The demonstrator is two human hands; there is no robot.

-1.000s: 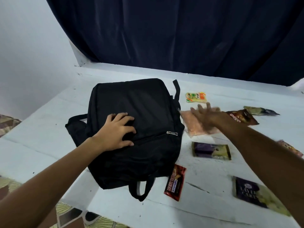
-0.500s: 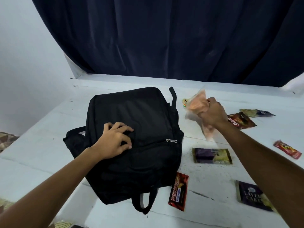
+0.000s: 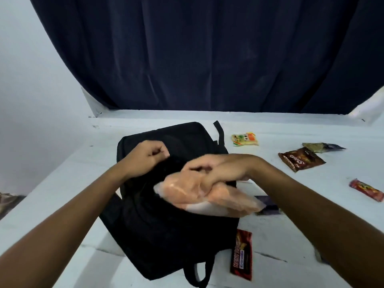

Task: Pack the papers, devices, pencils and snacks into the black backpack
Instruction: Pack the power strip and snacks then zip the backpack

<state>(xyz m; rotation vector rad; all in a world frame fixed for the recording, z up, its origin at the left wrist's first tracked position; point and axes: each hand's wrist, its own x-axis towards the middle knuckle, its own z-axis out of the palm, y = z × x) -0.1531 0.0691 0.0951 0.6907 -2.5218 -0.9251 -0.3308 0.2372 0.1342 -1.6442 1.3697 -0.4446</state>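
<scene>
Head view. The black backpack [image 3: 166,215] lies flat on the white desk [image 3: 311,235], its top toward the dark curtain [image 3: 197,55]. The right hand [image 3: 220,169] has carried a clear packet of orange snacks [image 3: 199,194] from the desk at the backpack's right side, where it lay a second ago, to a position over the middle of the backpack's front panel; the grip of this hand is clenched round the packet, which is motion-blurred. The left hand [image 3: 149,156], previously resting flat on the panel, has moved toward the backpack's upper left part, and its grip now pinches dark fabric there, apparently lifting the edge of an opening, though the opening itself cannot be made out against the black cloth. The change suggests that insertion of the first visible snack is about to begin. Still on the desk, right of the backpack: a yellow-green packet [image 3: 245,139] near its top corner, a brown packet [image 3: 301,159], an olive packet [image 3: 321,146] beyond it, and a red bar [image 3: 366,189] farthest out; a red-black bar [image 3: 241,254] lies touching the backpack's lower right corner. No papers, devices or pencils are visible.
</scene>
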